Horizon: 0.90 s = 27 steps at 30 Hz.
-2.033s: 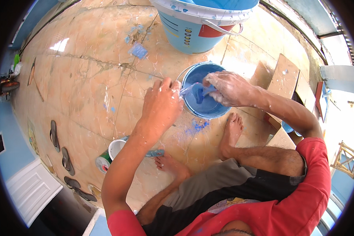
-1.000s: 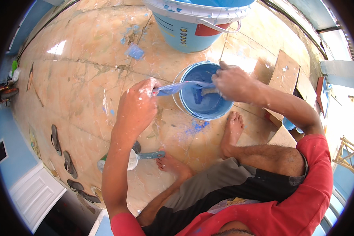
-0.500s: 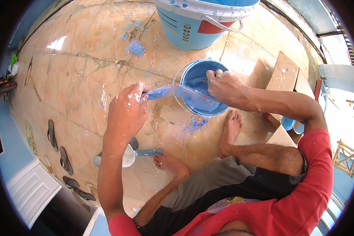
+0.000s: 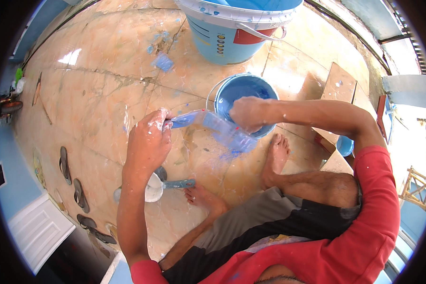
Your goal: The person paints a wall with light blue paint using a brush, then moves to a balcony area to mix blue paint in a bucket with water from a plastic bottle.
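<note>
A limp, clear plastic bag with blue stains hangs from my left hand, which is closed on its gathered, bluer end. White smears cover those fingers. The bag's wide end droops past the near rim of a small blue bucket. Blue liquid shows inside the bucket. Over its near side is my right hand, a blurred fist close to the bag's upper edge; what it grips, if anything, is hidden. Blue powder is scattered on the floor below the bag.
A large light-blue pail with a white rim stands beyond the bucket. A blue plastic scrap lies left of it. Near my left forearm is a white-coated container with a blue-grey handle. Cardboard lies right; sandals lie left.
My right fist has moved left and toward me over the bucket. The bag's wide end has swung from above the bucket to its near left side. My left hand has lowered slightly.
</note>
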Tool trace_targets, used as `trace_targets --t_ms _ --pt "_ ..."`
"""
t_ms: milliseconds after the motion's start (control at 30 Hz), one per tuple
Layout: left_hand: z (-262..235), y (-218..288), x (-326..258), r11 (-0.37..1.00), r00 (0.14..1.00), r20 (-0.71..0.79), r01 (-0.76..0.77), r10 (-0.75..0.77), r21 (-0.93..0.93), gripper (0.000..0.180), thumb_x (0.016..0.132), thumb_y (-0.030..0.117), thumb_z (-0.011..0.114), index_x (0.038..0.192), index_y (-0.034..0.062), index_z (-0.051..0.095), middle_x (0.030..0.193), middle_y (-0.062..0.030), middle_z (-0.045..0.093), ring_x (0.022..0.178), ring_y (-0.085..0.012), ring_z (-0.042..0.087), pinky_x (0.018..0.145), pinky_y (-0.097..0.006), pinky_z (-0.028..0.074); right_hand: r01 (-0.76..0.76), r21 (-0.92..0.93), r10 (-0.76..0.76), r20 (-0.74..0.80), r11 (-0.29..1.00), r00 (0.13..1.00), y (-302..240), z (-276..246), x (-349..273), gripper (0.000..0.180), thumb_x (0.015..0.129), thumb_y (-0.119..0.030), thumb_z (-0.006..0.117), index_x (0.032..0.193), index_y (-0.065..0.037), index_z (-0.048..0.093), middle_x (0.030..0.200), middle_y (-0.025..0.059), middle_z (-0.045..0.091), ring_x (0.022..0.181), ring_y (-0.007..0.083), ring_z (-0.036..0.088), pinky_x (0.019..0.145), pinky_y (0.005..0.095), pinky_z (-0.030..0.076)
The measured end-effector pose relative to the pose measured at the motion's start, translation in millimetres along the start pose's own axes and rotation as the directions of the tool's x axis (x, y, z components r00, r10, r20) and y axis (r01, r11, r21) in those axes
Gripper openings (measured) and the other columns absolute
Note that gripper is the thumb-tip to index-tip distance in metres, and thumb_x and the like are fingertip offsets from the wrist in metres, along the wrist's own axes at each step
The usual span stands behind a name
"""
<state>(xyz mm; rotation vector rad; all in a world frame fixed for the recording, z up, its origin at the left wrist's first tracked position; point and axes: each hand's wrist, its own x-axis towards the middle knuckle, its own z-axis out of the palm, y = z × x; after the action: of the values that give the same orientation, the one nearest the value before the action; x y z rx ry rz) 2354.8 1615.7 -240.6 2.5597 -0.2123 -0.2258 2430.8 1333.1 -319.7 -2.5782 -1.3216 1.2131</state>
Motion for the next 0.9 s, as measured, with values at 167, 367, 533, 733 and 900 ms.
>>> trace_targets --t_ms 167,367,533,733,900 --pt "1 -6 -7 1.000 1.000 0.031 -0.004 0.005 -0.024 0.019 0.092 -0.003 0.065 0.111 -0.0021 0.067 0.102 -0.0233 0.073 0.094 -0.0441 0.070 0.081 -0.046 0.055 -0.104 0.112 0.124 -0.190 0.988 0.974 30 -36 -14 0.020 0.082 -0.010 0.069 0.088 0.007 0.077 0.090 0.0278 0.076 0.088 0.0433 0.076 0.078 0.0487 0.062" --pt "0 -7 -12 0.998 0.991 0.131 0.043 -0.037 -0.045 0.021 0.092 -0.003 0.064 0.112 -0.0029 0.067 0.104 -0.0243 0.073 0.097 -0.0429 0.071 0.085 -0.045 0.056 -0.225 -0.129 0.216 -0.081 0.966 0.973 25 -10 -19 0.020 0.087 -0.015 0.066 0.091 -0.001 0.081 0.093 0.0190 0.079 0.088 0.0353 0.078 0.079 0.0459 0.062" --pt "-4 -15 -20 0.988 0.976 0.198 0.110 -0.088 -0.106 0.022 0.091 -0.003 0.064 0.112 -0.0029 0.067 0.104 -0.0244 0.073 0.096 -0.0414 0.072 0.085 -0.044 0.056 -0.214 0.052 0.215 -0.023 0.976 0.976 25 15 -24 0.023 0.086 -0.015 0.064 0.088 0.001 0.080 0.091 0.0231 0.078 0.087 0.0388 0.077 0.079 0.0490 0.061" --pt "-1 -24 -21 0.992 0.986 0.161 0.059 -0.041 -0.110 0.022 0.090 -0.003 0.065 0.111 -0.0018 0.067 0.103 -0.0248 0.073 0.096 -0.0433 0.071 0.083 -0.045 0.056 -0.175 0.098 0.196 -0.304 0.980 0.932 36 24 -17 0.024 0.087 -0.017 0.063 0.086 -0.001 0.081 0.091 0.0262 0.077 0.088 0.0397 0.077 0.077 0.0512 0.061" --pt "-2 -23 -21 0.988 0.988 0.153 0.048 -0.025 -0.148 0.017 0.091 -0.003 0.063 0.108 -0.0054 0.065 0.099 -0.0249 0.073 0.091 -0.0404 0.072 0.082 -0.043 0.055 -0.280 -0.142 0.243 -0.230 0.949 0.942 31 23 -8 0.021 0.090 -0.015 0.064 0.091 -0.006 0.083 0.093 0.0182 0.080 0.087 0.0324 0.079 0.074 0.0442 0.061"
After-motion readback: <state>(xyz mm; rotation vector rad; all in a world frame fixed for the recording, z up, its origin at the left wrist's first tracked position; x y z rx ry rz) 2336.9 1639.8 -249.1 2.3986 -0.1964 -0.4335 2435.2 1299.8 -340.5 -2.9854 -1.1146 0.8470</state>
